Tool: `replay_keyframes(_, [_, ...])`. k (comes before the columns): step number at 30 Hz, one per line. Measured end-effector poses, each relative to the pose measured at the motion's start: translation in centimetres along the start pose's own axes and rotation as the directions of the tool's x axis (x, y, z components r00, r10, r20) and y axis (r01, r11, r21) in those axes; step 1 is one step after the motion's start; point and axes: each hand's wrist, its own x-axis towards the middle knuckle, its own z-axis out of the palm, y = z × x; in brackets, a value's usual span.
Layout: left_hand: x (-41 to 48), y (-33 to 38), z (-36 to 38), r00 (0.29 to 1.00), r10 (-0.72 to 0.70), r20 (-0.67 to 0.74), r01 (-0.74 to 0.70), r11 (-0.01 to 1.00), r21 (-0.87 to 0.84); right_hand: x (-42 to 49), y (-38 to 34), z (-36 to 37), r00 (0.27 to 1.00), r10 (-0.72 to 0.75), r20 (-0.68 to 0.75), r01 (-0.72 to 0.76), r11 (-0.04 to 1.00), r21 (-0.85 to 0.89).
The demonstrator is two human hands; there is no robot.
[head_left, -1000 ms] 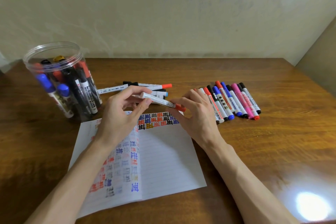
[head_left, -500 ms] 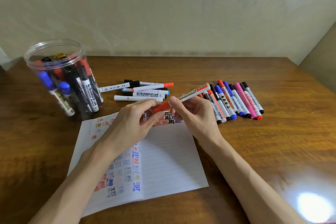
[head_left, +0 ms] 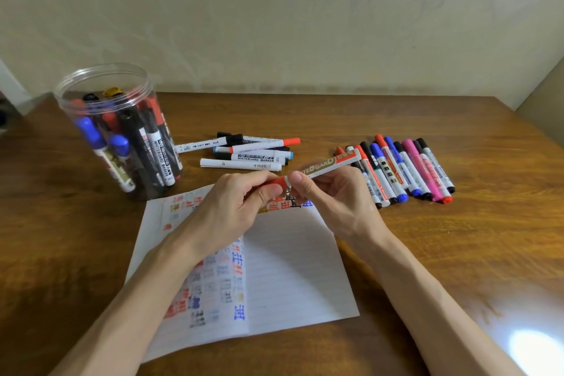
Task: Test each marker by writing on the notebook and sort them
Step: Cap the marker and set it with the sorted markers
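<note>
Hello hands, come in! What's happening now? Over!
Left hand pinching red cap. Right hand holding red marker barrel over notebook. Cap not yet off. Nothing blocking.

Brown wooden table (head_left: 457,119) against a pale mottled wall (head_left: 274,15), bright glare spot (head_left: 534,348) lower right
</note>
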Motion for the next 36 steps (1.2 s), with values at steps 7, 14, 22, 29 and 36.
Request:
replay_keyframes(7, [0.1,0.6,-0.6,0.986,-0.035,0.162,0.073,0.969,-0.235,-0.3,-0.6,-1.3,0.999,-0.037,0.037,0.037,0.999,-0.001])
replay_keyframes(14, [0.1,-0.4,-1.3,0.971,-0.146,0.19,0.173,0.975,-0.136,0.5,0.4,-4.6,0.935,0.088,-0.344,-0.11,0.993,-0.046])
replay_keyframes(22, [-0.3,-0.4,-0.3,0.971,-0.174,0.166,0.174,0.985,0.012,0.5,1.8,-3.1,0.924,0.138,-0.355,-0.275,0.887,-0.372])
replay_keyframes(29, [-0.3,-0.3,-0.1,0.971,-0.188,0.15,0.175,0.98,0.095,0.5,1.8,-3.1,0.931,0.113,-0.346,-0.274,0.843,-0.463])
replay_keyframes(36, [-0.3,-0.3,-0.2,0.983,-0.153,0.102,0.15,0.988,0.037,0.4,1.7,-2.9,0.948,0.115,-0.298,-0.25,0.848,-0.467])
